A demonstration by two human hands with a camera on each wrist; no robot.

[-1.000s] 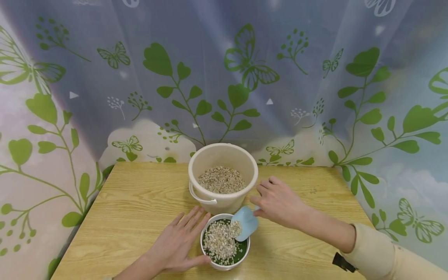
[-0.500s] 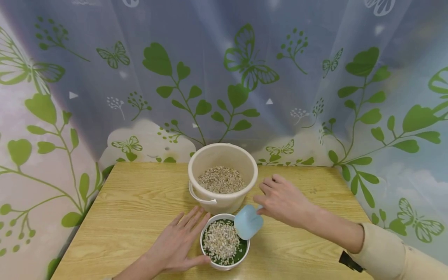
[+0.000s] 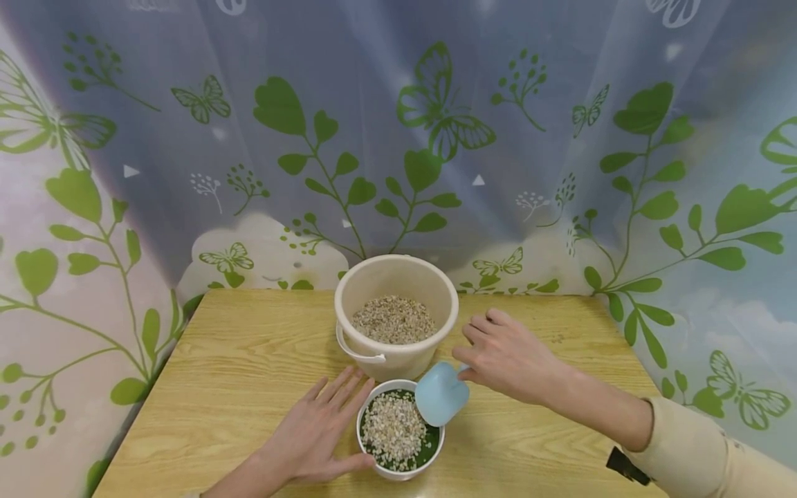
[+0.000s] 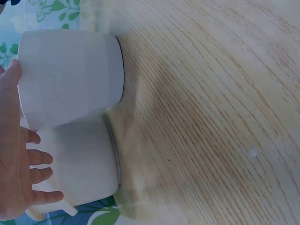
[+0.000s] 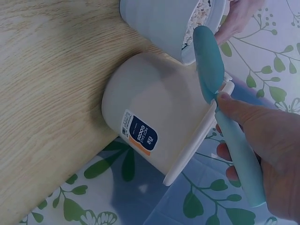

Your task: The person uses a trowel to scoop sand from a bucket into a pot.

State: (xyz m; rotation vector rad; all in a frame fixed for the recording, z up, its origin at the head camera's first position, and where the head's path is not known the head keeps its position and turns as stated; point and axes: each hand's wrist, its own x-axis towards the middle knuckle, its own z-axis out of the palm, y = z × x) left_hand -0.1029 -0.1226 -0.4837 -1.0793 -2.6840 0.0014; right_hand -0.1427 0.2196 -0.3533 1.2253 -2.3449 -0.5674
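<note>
My right hand [image 3: 507,356] grips the handle of a light-blue scoop [image 3: 441,394], its blade tipped over the right rim of a small white pot [image 3: 401,476]. In the right wrist view the thumb lies along the scoop's handle [image 5: 239,161]. Pale gravel [image 3: 394,429] is heaped in the pot over a dark green surface that shows at the edges. With fingers spread, my left hand [image 3: 314,432] rests against the pot's left side, thumb at the near rim. The left wrist view shows the pot's smooth wall [image 4: 70,79] beside the hand.
Directly behind the pot stands a larger cream bucket [image 3: 398,356], partly filled with similar gravel [image 3: 394,320], its handle hanging at the front left. A printed label [image 5: 139,132] is on its side. Leaf-and-butterfly curtains [image 3: 373,138] surround the wooden table [image 3: 249,360].
The scoop has tipped over and moved slightly right; the gravel that lay on its blade has gone into the pot. My right hand shifted a little right. My left hand stayed put.
</note>
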